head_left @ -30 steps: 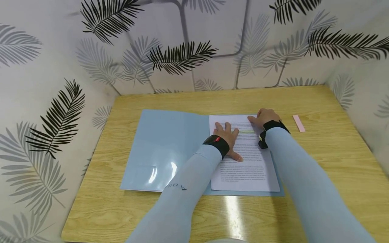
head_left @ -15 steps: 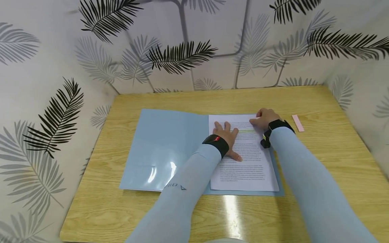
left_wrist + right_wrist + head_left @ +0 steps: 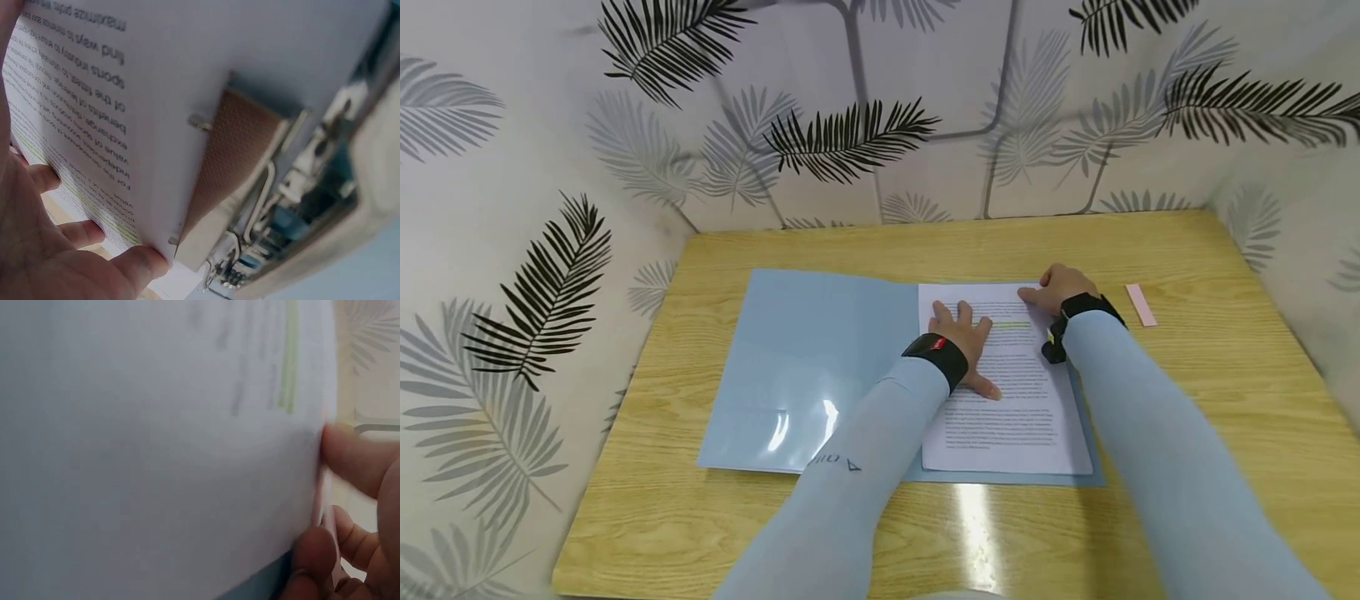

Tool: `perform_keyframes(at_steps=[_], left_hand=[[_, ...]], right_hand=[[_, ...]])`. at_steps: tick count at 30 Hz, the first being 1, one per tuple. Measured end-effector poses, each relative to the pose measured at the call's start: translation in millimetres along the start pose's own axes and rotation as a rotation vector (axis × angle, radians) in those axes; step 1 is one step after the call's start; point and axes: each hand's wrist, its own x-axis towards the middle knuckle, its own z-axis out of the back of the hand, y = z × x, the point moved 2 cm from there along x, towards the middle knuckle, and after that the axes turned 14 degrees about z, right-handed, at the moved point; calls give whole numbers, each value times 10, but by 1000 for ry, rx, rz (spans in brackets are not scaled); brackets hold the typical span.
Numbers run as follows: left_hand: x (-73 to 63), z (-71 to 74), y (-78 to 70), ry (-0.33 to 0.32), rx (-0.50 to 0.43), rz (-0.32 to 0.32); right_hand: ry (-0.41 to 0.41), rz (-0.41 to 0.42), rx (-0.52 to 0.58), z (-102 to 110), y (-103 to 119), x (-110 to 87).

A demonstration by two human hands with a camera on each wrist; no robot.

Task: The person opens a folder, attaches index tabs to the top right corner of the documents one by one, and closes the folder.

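Observation:
A stack of printed paper (image 3: 1011,433) lies in the right half of an open blue folder (image 3: 820,358). My left hand (image 3: 962,337) rests on the page with its fingers spread. In the left wrist view, its fingertips touch the paper beside a metal lever clip (image 3: 256,206) with a brown textured plate (image 3: 234,144). My right hand (image 3: 1060,287) is at the page's top right corner. In the right wrist view, its thumb and fingers pinch the paper's edge, where a narrow pinkish strip (image 3: 318,500) shows blurred. A yellow-green highlighted line (image 3: 290,356) crosses the text.
A small pink strip (image 3: 1141,305) lies on the wooden table (image 3: 1210,400), right of the folder. A leaf-patterned covering (image 3: 880,125) rises behind the table and at both sides. The folder's left cover lies open and glossy.
My right wrist has shifted slightly to the right and turned a little, the thumb staying by the paper's corner. The left hand keeps its place on the page.

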Motion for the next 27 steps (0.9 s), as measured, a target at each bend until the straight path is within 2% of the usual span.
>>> perform_keyframes(at_steps=[5,10,13,16,21,24,27], left_hand=[[4,-9,-7,-14,2,9],[32,-51,-12,-19,-23,-3],[51,-66,5,-12,-55,-3],[66,-78,27,-1,-117,-5],[86,-148,104,-11,-250,-36],[-5,-133,182,-49,-300,-66],[-240,-78,301,-77,-344,-90]], right_hand=[[-45,37,-8,35,-39,-6],[-73,53,-18,104,-172,-156],[-48,110,-1,168,-234,-323],[-9,206,4,196,-253,-547],[62,313,-16,94,-203,-898],[83,326,-9,30,-181,-1067],[91,334,-2,5,-178,-1215]])
